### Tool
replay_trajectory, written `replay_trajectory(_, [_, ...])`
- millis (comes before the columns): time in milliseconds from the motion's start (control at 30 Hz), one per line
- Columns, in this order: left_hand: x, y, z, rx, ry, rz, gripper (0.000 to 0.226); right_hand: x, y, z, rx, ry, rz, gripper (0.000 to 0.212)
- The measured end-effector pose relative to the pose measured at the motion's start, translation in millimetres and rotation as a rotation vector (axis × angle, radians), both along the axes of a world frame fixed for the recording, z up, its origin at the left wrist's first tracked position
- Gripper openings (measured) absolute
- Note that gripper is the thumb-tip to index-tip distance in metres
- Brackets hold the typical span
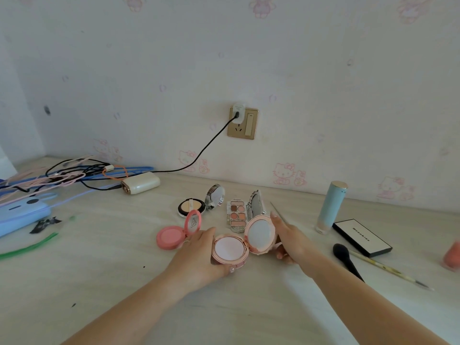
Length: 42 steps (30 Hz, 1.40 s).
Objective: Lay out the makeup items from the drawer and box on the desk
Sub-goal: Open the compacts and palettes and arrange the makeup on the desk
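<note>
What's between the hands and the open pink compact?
Nothing: the left hand holds the compact by its base, the right hand by its lid. The blush and palette sit close.

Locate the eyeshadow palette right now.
Head view, centre of the desk: the eyeshadow palette lies open just behind the pink compact, right of the powder compact.

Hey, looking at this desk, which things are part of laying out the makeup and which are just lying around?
Makeup job: pink compact held in both hands, blush, powder compact, eyeshadow palette, black brush, black palette.

Lying about: cables, power bank, blue case.
</note>
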<state>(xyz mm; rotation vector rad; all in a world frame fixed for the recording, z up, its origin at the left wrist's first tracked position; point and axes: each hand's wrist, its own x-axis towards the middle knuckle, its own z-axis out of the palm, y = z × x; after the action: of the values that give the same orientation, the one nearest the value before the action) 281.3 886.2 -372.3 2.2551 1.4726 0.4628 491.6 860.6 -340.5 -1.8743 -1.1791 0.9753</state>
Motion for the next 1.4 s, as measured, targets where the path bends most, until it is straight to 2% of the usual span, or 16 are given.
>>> replay_trajectory(133, [1,-5,10,0.037,-0.038,-0.023,0.084,6,-4,3,0.014,0.001,-0.013,0.052])
replay_trajectory(467, [38,-17,34,0.167,-0.360,-0.147,0.064,41,-31,9,0.254,0.024,-0.070,0.034])
replay_trajectory(633, [91,-21,43,0.278,-0.342,-0.266,0.067,75,-50,18,0.373,-0.079,-0.091,0.011])
replay_trajectory(700, [115,-23,46,0.268,-0.378,-0.299,0.067,90,-52,20,0.424,-0.062,-0.133,0.004])
replay_trajectory(867, [180,-10,46,0.106,-0.543,-0.272,0.070,122,-44,25,0.571,-0.086,-0.239,0.025])
replay_trajectory(1033, [233,12,44,-0.123,-0.714,-0.160,0.078,143,-20,26,0.555,-0.075,-0.241,0.049])
replay_trajectory(1067, [241,15,43,-0.137,-0.719,-0.138,0.074,145,-15,27,0.541,-0.054,-0.224,0.051])
replay_trajectory(1200, [259,21,39,-0.125,-0.714,-0.100,0.034,147,2,23,0.475,-0.041,-0.180,0.046])
replay_trajectory(1300, [266,25,28,-0.120,-0.707,-0.044,0.024,145,10,16,0.484,-0.026,-0.179,0.038])
replay_trajectory(1400, [270,25,28,-0.144,-0.768,-0.022,0.018,147,12,20,0.488,-0.016,-0.177,0.040])
